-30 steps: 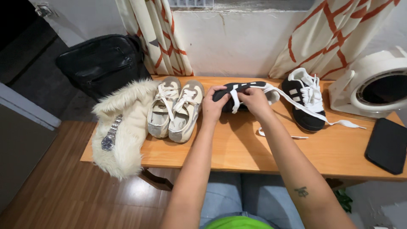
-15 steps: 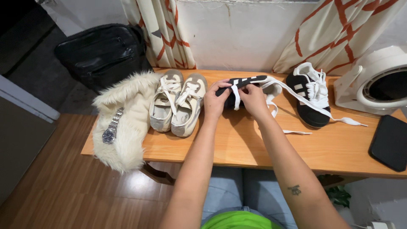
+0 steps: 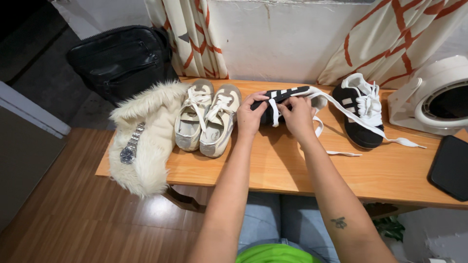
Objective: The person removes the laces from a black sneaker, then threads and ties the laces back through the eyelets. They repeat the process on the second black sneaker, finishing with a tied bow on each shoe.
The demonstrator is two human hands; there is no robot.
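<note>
Black sneaker [image 3: 285, 95] with white stripes sits near the bench's [image 3: 273, 165] far edge, largely hidden by both hands. Left hand [image 3: 249, 116] grips its toe end; right hand [image 3: 298, 117] pinches the white lace [image 3: 273, 112], fingers closed. Farther right, its mate [image 3: 358, 114] stands.

The table [image 3: 273, 165] is smooth, light wood. The floor [image 3: 73, 214] is darker wood and shiny. The shoe [image 3: 282, 97] in the hands looks like soft black cloth with flat white cloth laces [image 3: 341, 109]. On the left, the fur [image 3: 146, 131] is white and fluffy, and the watch [image 3: 130, 148] on it is shiny metal. The bag [image 3: 122, 58] looks like black leather. The curtains [image 3: 195, 34] are thin cloth.
</note>
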